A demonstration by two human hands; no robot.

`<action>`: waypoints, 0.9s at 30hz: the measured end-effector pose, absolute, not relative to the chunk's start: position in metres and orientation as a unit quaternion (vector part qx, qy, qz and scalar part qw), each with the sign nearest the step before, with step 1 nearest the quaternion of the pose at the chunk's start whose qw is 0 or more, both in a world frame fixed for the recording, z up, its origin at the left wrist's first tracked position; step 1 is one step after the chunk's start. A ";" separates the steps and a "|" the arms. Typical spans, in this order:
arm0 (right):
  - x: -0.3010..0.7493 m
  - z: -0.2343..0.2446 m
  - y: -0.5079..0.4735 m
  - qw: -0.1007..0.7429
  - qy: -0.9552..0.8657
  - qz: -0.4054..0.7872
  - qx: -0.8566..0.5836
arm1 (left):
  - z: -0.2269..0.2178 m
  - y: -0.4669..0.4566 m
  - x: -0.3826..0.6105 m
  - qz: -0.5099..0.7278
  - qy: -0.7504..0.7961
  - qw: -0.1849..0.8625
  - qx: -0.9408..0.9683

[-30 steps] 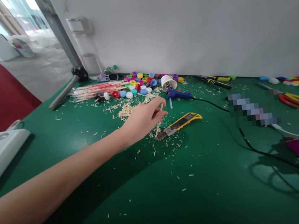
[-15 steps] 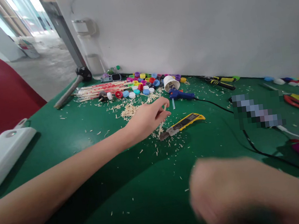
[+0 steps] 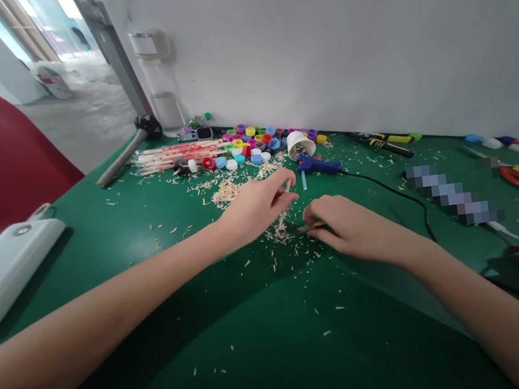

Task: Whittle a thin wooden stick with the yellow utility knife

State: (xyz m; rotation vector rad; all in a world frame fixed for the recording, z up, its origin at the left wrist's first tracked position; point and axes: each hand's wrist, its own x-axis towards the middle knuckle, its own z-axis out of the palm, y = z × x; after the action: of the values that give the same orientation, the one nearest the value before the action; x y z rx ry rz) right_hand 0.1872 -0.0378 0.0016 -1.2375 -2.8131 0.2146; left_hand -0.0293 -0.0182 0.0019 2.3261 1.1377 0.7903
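Note:
My left hand (image 3: 259, 210) hovers over the table's middle, its thumb and fingers pinched on a thin pale wooden stick (image 3: 288, 184). Most of that stick is hidden by the fingers. Just to the right, my right hand (image 3: 346, 225) has its fingers closed around a yellow utility knife (image 3: 305, 228), whose blade end points left and whose handle is mostly covered. Wood shavings (image 3: 280, 228) are scattered under and between both hands. A larger heap of shavings (image 3: 226, 192) lies behind my left hand.
A blue glue gun (image 3: 319, 165) with a black cord lies behind my right hand. Farther back are a tipped white cup (image 3: 301, 143), colourful bottle caps (image 3: 238, 153), packed sticks (image 3: 174, 156) and a mallet (image 3: 122, 154). Pliers (image 3: 390, 144) and a white case (image 3: 13, 269) flank the sides.
My right hand has moved from the near right edge up to the utility knife and closed on it. My left hand stays in place with the stick.

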 end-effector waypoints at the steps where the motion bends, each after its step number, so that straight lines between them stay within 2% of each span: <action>1: 0.188 0.000 -0.038 0.031 -0.912 0.070 -0.403 | 0.002 -0.018 -0.029 0.285 0.412 0.213 0.839; 9: 0.190 -0.016 -0.037 0.031 -0.947 -0.035 -0.318 | 0.004 -0.019 -0.030 0.277 0.421 0.201 0.840; 13: 0.192 0.001 -0.051 0.028 -0.942 -0.095 -0.322 | 0.003 -0.018 -0.030 0.278 0.422 0.206 0.838; 18: 0.199 0.027 -0.066 0.040 -0.933 -0.100 -0.343 | 0.002 -0.015 -0.027 0.280 0.415 0.228 0.835; 27: 0.183 0.031 -0.049 -0.074 -0.934 -0.130 -0.324 | 0.003 -0.016 -0.026 0.282 0.411 0.238 0.833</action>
State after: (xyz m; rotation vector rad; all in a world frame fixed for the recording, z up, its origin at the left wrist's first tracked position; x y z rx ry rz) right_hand 0.1827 -0.0494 0.0312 -1.0700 -3.0813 -0.4300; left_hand -0.0260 -0.0159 0.0032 2.2829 1.1268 0.7716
